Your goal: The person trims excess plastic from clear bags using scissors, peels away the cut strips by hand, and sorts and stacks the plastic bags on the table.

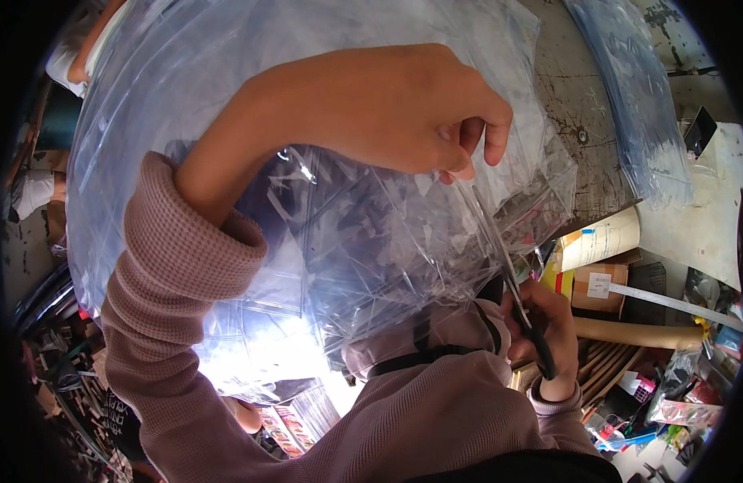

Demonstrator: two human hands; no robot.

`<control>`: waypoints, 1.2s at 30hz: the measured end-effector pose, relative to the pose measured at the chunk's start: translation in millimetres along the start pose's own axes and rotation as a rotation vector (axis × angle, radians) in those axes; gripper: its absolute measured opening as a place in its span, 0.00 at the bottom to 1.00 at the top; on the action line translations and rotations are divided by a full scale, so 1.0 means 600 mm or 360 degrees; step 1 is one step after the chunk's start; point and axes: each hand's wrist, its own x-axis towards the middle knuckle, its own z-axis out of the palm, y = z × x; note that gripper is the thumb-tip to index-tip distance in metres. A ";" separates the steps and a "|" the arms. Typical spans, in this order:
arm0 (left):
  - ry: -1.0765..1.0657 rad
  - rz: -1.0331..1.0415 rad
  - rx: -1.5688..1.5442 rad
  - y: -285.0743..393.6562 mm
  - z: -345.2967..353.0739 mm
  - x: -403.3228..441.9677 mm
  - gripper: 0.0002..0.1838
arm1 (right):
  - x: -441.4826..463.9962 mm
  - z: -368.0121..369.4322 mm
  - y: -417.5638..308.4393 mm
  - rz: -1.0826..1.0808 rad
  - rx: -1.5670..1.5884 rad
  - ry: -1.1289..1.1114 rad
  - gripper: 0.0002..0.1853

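My right hand [542, 328], at the lower right, grips a pair of dark-handled scissors [500, 249] with its blades pointing up and left. Their tips reach close below the fingertips of my left hand [436, 121]. That hand arches over a large pile of clear plastic sheet [227, 48], its thumb and fingers pinched together on what looks like a thin edge of clear plastic. Many loose cut plastic scraps [404, 225] lie on the sheet beneath it, close to my body. The exact spot between the fingertips is partly hidden.
A worn table top [585, 105] shows at the upper right, with more folded plastic [637, 113] on it. A phone [700, 133] lies on a pale surface beyond. Cardboard boxes [594, 286] and clutter crowd the right. Parts of other people [37, 193] appear at the left edge.
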 end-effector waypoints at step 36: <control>-0.0189 -0.0126 0.0035 0.052 -0.069 -0.007 0.11 | 0.015 0.015 -0.007 0.0013 0.0156 -0.0012 0.40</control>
